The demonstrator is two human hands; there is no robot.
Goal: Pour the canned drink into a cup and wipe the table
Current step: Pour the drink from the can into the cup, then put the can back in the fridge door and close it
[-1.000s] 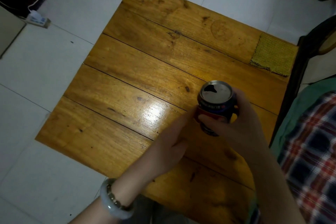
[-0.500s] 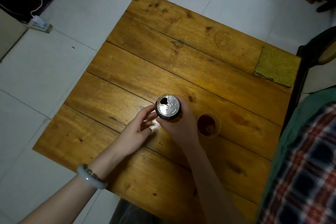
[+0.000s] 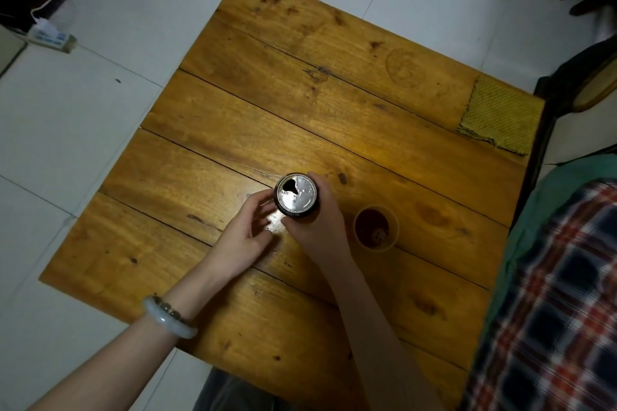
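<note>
Standing upright, dark silver-lidded can (image 3: pixel 296 193), mouth open, in right grip (image 3: pixel 317 227); left grip (image 3: pixel 243 237) slack alongside.

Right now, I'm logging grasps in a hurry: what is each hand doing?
Left hand: open, holding nothing, beside the dark silver-topped metal drink can.
Right hand: grips that can.

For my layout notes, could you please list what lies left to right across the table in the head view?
Left hand, opened silver-topped drink can, clear plastic cup of dark drink, yellow-green woven cloth.
</note>
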